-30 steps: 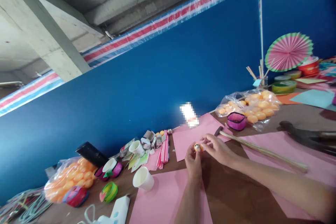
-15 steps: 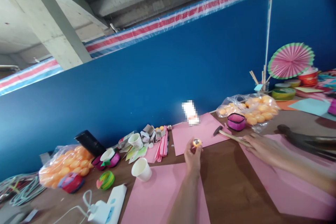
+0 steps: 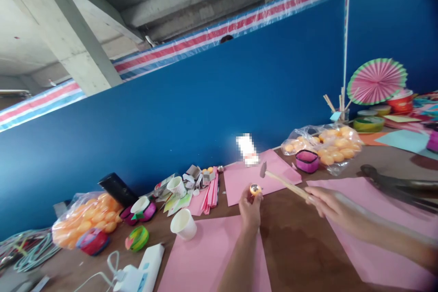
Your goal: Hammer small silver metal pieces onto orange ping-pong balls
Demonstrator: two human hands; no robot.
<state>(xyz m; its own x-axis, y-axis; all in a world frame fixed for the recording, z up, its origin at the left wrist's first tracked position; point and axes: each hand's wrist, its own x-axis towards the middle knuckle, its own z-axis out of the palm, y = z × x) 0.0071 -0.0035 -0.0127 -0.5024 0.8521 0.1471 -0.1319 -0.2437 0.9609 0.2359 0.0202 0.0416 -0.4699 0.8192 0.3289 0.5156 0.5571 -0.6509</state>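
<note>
My left hand [image 3: 249, 209] is closed, its fingertips and thumb pinching a small orange ball [image 3: 259, 191] with a shiny silver round piece showing on top. My right hand [image 3: 328, 201] grips the pale wooden handle of a small hammer [image 3: 286, 184]. The dark hammer head is raised off the table, to the right of the ball and a little beyond it, apart from it. Beneath the hammer lies a pink paper sheet [image 3: 236, 188]. Another pink sheet [image 3: 205, 260] lies under my left forearm, with a white paper cup [image 3: 184, 224] at its far left corner.
Bags of orange balls [image 3: 89, 213] stand at the left and, as a clear bag [image 3: 337, 143], at the back right. Large pliers-like tool [image 3: 386, 187] lies at the right. A white power strip [image 3: 150, 262] with cables is at front left. A blue partition [image 3: 191, 114] closes the back.
My right hand has lifted the hammer off the table, its head swinging up and left toward the ball. My left hand still holds the ball in nearly the same place.
</note>
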